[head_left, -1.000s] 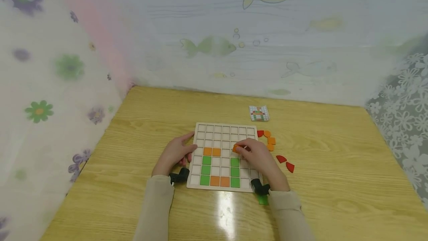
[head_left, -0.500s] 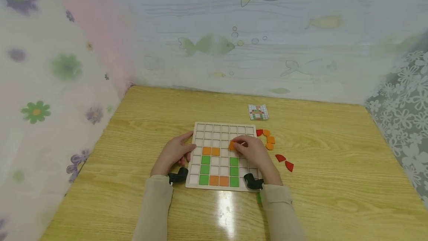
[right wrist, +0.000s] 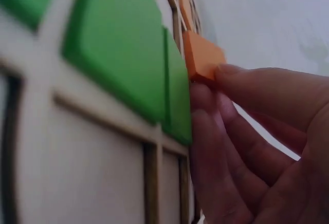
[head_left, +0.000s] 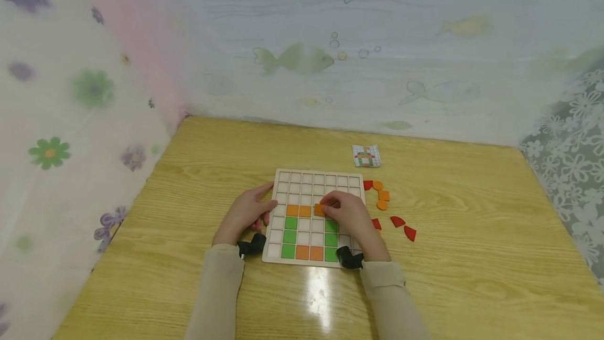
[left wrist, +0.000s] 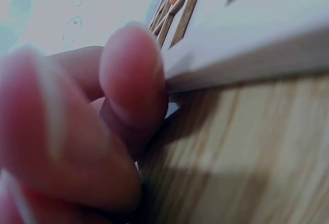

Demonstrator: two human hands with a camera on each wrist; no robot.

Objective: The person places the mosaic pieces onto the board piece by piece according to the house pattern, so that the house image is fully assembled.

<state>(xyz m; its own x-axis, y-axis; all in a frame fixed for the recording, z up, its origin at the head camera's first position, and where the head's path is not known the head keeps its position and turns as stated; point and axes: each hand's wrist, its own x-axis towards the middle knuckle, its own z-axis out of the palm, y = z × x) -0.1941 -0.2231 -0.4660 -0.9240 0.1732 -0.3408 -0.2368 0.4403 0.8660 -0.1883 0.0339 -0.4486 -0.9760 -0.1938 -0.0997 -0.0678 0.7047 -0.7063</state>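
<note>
A pale wooden grid board (head_left: 302, 262) lies on the table. My right hand (head_left: 351, 219) pinches an orange square tile (head_left: 318, 210) between thumb and fingers, over a cell just right of two orange tiles (head_left: 299, 210) lying in the grid. In the right wrist view the held orange tile (right wrist: 203, 54) is tilted above the grid, beyond some green tiles (right wrist: 121, 49). At the board's left edge rests my left hand (head_left: 243, 215), thumb tip on the rim and index finger extended along the side. Its fingertips (left wrist: 133, 75) meet the board's side in the left wrist view.
A small printed pattern card (head_left: 366, 156) lies behind the board. Orange pieces (head_left: 384, 195) and a red piece (head_left: 368, 185) sit by its right edge. Two red quarter-round pieces (head_left: 410, 233) lie further right, and another red piece (head_left: 376, 223) shows beside my right wrist.
My right hand has carried the orange tile left across the grid, toward the two orange tiles. A red piece by the wrist has come into view; a green one is now hidden. The left hand stays put.
</note>
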